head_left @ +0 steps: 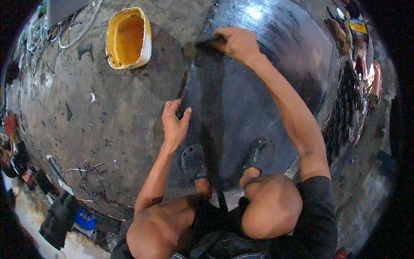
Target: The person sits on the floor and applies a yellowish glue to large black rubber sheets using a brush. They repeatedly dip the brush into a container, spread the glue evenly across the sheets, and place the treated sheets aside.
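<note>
A large black sheet (258,86) covers the floor in front of me, its far part wet and shiny. My right hand (241,44) is closed around a dark, brush-like tool (210,42) at the sheet's far left edge; motion blurs its tip. Closer to me, my left hand (176,123) grips a narrow dark strip (183,88) between thumb and fingers beside the sheet's left edge. Whether that strip is a separate piece or part of the sheet, I cannot tell. A white tub (146,45) with amber liquid inside stands beyond my left hand.
My feet in dark clogs (193,160) rest on the near part of the sheet. Stacked dark scraps (349,99) line the right side. Cables (82,39) lie at the far left, and a blue box (85,221) sits among clutter at the near left.
</note>
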A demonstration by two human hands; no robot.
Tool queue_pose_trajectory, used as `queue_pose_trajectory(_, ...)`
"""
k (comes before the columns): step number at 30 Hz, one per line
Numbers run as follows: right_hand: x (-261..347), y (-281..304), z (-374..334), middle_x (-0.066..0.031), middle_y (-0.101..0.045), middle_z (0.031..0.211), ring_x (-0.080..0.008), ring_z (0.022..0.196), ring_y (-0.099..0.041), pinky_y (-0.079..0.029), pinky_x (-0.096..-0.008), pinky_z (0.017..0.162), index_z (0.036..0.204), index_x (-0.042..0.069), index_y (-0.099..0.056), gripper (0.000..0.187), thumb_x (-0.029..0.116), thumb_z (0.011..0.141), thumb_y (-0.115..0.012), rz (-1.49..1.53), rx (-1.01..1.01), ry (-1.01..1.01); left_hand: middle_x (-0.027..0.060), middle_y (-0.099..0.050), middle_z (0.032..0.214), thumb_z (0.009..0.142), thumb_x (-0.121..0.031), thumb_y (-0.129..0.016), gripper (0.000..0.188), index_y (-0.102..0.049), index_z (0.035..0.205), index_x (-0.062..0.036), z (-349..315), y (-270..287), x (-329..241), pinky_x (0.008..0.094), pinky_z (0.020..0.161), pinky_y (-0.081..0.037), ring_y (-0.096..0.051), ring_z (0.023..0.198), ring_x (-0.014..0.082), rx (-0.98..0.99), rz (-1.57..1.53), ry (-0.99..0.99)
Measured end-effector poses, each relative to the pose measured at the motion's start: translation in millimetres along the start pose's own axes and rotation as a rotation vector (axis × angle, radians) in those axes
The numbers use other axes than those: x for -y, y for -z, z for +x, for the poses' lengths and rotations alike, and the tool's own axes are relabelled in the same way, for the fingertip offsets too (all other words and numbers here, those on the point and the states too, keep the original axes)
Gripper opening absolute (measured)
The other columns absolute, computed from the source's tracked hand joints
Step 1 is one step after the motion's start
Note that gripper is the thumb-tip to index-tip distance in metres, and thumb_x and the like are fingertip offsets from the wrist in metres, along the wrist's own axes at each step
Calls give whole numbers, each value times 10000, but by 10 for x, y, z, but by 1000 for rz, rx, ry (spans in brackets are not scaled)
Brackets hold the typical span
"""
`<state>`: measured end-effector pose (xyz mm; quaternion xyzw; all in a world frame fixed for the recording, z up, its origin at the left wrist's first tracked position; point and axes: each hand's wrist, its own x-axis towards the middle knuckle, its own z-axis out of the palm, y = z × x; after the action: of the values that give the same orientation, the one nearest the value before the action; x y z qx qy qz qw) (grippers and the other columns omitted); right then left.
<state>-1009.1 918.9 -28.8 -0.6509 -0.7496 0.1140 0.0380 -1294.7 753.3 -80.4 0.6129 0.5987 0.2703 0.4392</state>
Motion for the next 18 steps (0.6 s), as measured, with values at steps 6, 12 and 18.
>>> queue_pose_trajectory(6,-51,-424,14,-51,-715,1029,-288,1075,-641,-493,-408,974,1095,163,-728,323,133,778,-670,114,-40,531,172,-699,1142,905,-117,-745,436,-610,1280,62,-211,117,-58,376,909,-523,-670,1036,250,105,-74,128)
queue_pose_trajectory(12,-1140,49,-904,-55,-720,1047,-306,1074,-636,-481,-427,985,1078,160,-751,435,20,667,-723,19,218,375,99,-668,1185,954,-177,-724,436,-576,1304,36,-1013,774,365,312,935,-491,-622,1071,167,304,-275,496)
queue_pose_trajectory(18,-2307,121,-3298,-74,-744,994,-326,980,-686,-546,-454,894,1050,192,-775,395,33,701,-683,36,34,133,66,-640,1184,962,-174,-711,431,-559,1332,-15,-1649,1053,592,302,929,-475,-591,1093,157,297,79,445)
